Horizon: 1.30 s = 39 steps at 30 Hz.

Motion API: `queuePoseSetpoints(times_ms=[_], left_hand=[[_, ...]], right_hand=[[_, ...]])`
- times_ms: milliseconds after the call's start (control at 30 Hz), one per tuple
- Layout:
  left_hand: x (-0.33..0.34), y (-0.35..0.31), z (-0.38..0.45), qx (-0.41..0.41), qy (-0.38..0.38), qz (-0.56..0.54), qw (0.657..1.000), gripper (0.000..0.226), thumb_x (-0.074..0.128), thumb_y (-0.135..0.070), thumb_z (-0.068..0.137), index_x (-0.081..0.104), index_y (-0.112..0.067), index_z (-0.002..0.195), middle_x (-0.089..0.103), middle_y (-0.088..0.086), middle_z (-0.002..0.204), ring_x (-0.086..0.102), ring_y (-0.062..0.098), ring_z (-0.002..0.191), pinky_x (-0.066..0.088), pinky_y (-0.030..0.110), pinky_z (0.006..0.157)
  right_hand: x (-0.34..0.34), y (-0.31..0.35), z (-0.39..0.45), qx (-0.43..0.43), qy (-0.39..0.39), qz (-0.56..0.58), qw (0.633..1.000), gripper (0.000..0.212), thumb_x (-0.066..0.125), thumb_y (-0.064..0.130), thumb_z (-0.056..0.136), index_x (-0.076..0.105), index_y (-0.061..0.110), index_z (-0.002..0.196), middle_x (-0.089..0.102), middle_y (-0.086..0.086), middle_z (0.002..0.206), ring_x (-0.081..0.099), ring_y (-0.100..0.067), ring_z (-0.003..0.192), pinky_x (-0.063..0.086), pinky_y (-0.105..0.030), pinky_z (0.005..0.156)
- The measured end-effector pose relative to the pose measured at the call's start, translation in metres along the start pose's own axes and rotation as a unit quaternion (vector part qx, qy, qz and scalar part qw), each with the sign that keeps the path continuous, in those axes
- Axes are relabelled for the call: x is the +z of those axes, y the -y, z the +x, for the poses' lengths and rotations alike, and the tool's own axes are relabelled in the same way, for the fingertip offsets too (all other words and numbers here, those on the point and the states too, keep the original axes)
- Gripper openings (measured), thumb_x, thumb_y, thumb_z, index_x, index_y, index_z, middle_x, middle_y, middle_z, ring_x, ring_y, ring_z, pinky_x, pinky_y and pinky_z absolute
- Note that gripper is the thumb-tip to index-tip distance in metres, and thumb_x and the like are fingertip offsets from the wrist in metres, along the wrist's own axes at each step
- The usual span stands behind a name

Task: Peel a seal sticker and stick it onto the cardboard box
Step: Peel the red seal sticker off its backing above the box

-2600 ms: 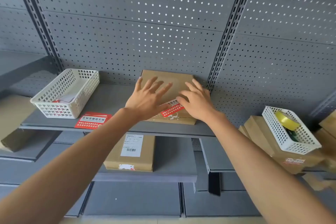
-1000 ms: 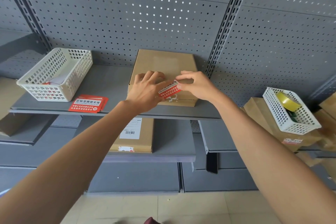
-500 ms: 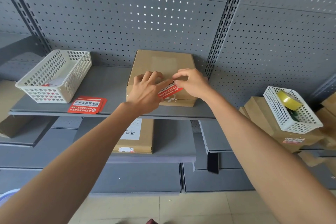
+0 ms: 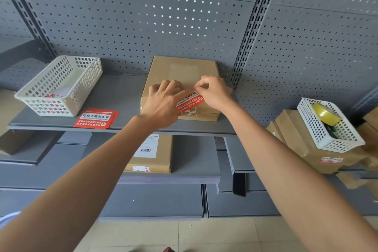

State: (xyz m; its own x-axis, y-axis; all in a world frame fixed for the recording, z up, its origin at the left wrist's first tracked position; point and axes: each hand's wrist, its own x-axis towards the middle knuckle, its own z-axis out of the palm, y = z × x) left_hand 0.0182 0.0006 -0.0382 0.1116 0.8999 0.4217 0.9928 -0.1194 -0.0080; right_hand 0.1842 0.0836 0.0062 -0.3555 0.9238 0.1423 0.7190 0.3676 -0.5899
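Note:
A flat brown cardboard box (image 4: 182,71) lies on the grey shelf (image 4: 122,96) against the pegboard. A red seal sticker (image 4: 191,102) with white print sits at the box's front edge. My right hand (image 4: 213,92) pinches the sticker's upper right corner with curled fingers. My left hand (image 4: 163,102) rests on the box top, its fingers bent at the front left part and its index finger reaching toward the sticker. Below the sticker, white torn remains show on the box's front face.
A stack of red seal stickers (image 4: 96,119) lies on the shelf at left, beside a white basket (image 4: 59,86). Lower shelf holds a labelled box (image 4: 150,153). At right, another white basket (image 4: 329,125) with a yellow tape roll (image 4: 325,112) sits on cardboard boxes.
Both hands lay flat on the box at first. Since then my right fingers have curled and pinched the sticker's upper corner, while my left fingers bent on the box top.

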Motion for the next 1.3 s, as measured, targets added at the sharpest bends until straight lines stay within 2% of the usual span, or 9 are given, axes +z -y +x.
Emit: queuePoseSetpoints(times_ms=[167,267,433,600,700,867,1000,1167,1300], left_hand=[[0.0,0.0,0.0,-0.004,0.002,-0.001,1.0,0.072,0.081,-0.039,0.076,0.051,-0.034,0.141,0.05,0.003,0.134,0.044,0.03,0.124,0.035,0.052,0.1],[-0.001,-0.001,0.0,-0.006,0.003,-0.002,1.0,0.071,0.08,-0.041,0.077,0.051,-0.035,0.141,0.049,0.002,0.135,0.044,0.029,0.125,0.034,0.052,0.101],[-0.002,-0.001,0.001,-0.008,0.011,-0.008,1.0,0.069,0.079,-0.041,0.077,0.051,-0.034,0.14,0.048,0.002,0.135,0.042,0.029,0.126,0.033,0.052,0.102],[0.001,0.0,0.0,-0.007,0.007,-0.011,1.0,0.07,0.081,-0.04,0.076,0.052,-0.034,0.14,0.048,0.001,0.134,0.042,0.029,0.126,0.034,0.053,0.103],[0.001,0.001,0.001,-0.008,0.01,-0.012,1.0,0.071,0.08,-0.041,0.078,0.05,-0.035,0.142,0.047,0.0,0.136,0.04,0.028,0.128,0.032,0.053,0.104],[0.001,0.001,0.001,-0.012,0.008,-0.017,1.0,0.069,0.082,-0.039,0.075,0.054,-0.034,0.138,0.049,0.0,0.133,0.041,0.029,0.126,0.033,0.053,0.103],[0.0,0.0,0.0,-0.019,0.002,-0.034,0.999,0.068,0.084,-0.035,0.073,0.057,-0.037,0.136,0.052,0.001,0.131,0.044,0.03,0.124,0.033,0.053,0.102],[0.003,0.0,-0.002,-0.02,-0.012,-0.036,0.999,0.07,0.084,-0.034,0.072,0.057,-0.037,0.137,0.054,0.002,0.129,0.047,0.031,0.122,0.035,0.053,0.1],[0.004,0.0,-0.003,-0.024,-0.029,-0.047,0.998,0.067,0.085,-0.034,0.073,0.059,-0.035,0.135,0.055,0.003,0.129,0.049,0.032,0.119,0.036,0.053,0.099]], right_hand=[[-0.001,0.001,-0.004,-0.008,-0.004,0.0,1.0,0.015,0.063,0.029,0.096,0.077,0.026,0.093,0.066,0.012,0.123,0.049,-0.013,0.121,0.023,-0.035,0.092],[0.002,0.0,-0.001,0.0,-0.005,0.014,1.0,0.015,0.065,0.03,0.094,0.076,0.028,0.085,0.068,0.015,0.107,0.053,-0.014,0.116,0.031,-0.043,0.1],[0.006,0.001,0.004,0.004,0.002,0.008,1.0,0.03,0.062,0.028,0.091,0.067,0.033,0.062,0.065,0.016,0.082,0.057,-0.018,0.103,0.04,-0.054,0.099],[-0.001,0.002,0.003,0.033,-0.003,0.057,0.998,0.019,0.057,0.026,0.096,0.073,0.028,0.086,0.059,0.02,0.101,0.048,-0.01,0.106,0.027,-0.038,0.104],[-0.006,0.001,0.005,0.037,-0.041,0.12,0.991,0.015,0.059,0.025,0.096,0.069,0.032,0.088,0.067,0.013,0.108,0.059,-0.017,0.112,0.032,-0.053,0.113],[-0.003,0.001,0.003,-0.019,0.003,-0.006,1.0,0.012,0.065,0.027,0.094,0.076,0.03,0.096,0.07,0.01,0.113,0.057,-0.018,0.115,0.037,-0.052,0.106],[0.0,0.007,-0.002,-0.055,-0.021,-0.036,0.998,0.014,0.065,0.023,0.094,0.078,0.028,0.092,0.071,0.012,0.103,0.056,-0.017,0.106,0.038,-0.05,0.101],[-0.004,0.008,0.001,-0.053,0.007,-0.073,0.996,0.01,0.065,0.027,0.094,0.075,0.026,0.095,0.065,0.005,0.11,0.05,-0.016,0.104,0.039,-0.051,0.101],[-0.008,0.011,0.002,-0.045,0.023,-0.073,0.996,0.011,0.066,0.027,0.093,0.075,0.025,0.087,0.056,0.014,0.088,0.05,-0.015,0.096,0.042,-0.052,0.1]])
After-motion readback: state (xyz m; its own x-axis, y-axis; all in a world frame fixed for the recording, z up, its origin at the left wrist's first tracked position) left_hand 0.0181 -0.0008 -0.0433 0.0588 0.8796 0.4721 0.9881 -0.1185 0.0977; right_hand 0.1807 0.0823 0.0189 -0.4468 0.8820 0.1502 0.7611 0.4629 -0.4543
